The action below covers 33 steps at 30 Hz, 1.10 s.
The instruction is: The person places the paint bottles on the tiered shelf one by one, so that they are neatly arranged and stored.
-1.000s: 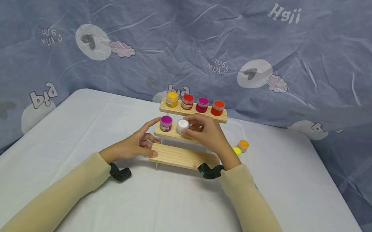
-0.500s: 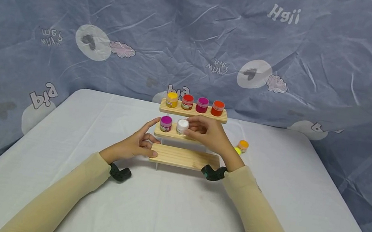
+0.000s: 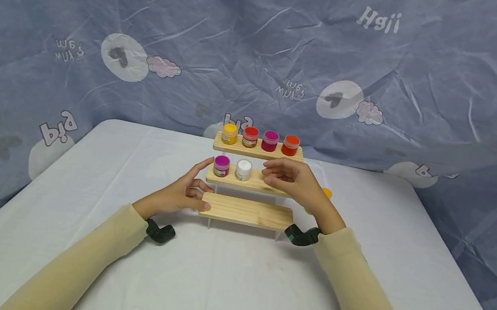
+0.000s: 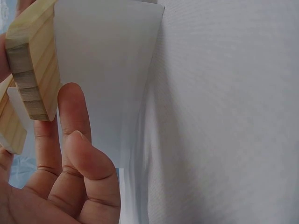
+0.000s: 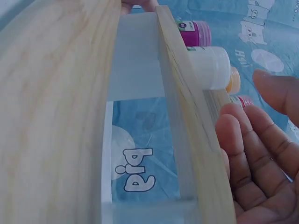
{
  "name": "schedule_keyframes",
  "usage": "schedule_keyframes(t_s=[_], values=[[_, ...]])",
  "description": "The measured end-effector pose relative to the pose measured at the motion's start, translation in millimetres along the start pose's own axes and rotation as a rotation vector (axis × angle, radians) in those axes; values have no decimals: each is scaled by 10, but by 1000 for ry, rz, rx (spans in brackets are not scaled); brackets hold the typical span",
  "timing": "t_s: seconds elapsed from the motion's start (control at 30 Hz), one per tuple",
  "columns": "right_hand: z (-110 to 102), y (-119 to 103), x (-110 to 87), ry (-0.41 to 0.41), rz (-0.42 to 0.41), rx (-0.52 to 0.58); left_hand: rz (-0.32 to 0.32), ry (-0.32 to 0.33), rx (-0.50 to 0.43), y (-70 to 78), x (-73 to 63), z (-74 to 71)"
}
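Note:
A three-tier wooden display stand [image 3: 246, 211] has clear side supports. My left hand [image 3: 180, 193] holds its left end, thumb on the bottom board [image 4: 39, 60] and index finger reaching up to the middle board's end. On the middle board [image 3: 256, 181] stand a purple-lidded jar [image 3: 221, 166] and a white jar [image 3: 243, 170], both upright. My right hand [image 3: 294, 181] is just right of the white jar, over the board's right part, fingers loosely bent with nothing between them. In the right wrist view, a gap separates the white jar [image 5: 212, 67] from the fingertips [image 5: 229, 126].
The top board [image 3: 253, 150] carries a yellow jar [image 3: 230, 134], a red jar [image 3: 250, 137], a magenta jar [image 3: 270, 141] and an orange-red jar [image 3: 290, 145]. An orange jar [image 3: 327, 192] behind the right hand is mostly hidden. A patterned cloth [image 3: 243, 46] hangs behind the white table [image 3: 145, 277].
My right hand has let go of the white jar and moved right, away from it. The white jar stays on the middle board. My left hand has not moved.

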State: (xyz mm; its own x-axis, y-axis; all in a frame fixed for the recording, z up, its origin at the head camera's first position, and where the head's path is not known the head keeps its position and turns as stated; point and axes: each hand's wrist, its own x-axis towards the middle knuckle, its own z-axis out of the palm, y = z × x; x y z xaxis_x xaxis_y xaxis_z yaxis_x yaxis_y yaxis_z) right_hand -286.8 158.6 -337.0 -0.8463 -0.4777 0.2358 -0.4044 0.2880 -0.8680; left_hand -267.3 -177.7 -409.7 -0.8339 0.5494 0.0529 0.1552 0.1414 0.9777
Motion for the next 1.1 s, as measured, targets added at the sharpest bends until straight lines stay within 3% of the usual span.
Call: schedule_keyframes(t_s=[0.27, 0.5, 0.73, 1.1], values=[[-219, 52, -143, 20, 44, 24, 3, 2, 2, -40, 12, -3], [-402, 101, -275, 64, 27, 49, 1, 6, 6, -62, 18, -8], [-587, 228, -410, 145, -8, 58, 7, 1, 9, -41, 7, -4], [-849, 606, -550, 320, 39, 99, 4, 3, 19, -24, 13, 1]])
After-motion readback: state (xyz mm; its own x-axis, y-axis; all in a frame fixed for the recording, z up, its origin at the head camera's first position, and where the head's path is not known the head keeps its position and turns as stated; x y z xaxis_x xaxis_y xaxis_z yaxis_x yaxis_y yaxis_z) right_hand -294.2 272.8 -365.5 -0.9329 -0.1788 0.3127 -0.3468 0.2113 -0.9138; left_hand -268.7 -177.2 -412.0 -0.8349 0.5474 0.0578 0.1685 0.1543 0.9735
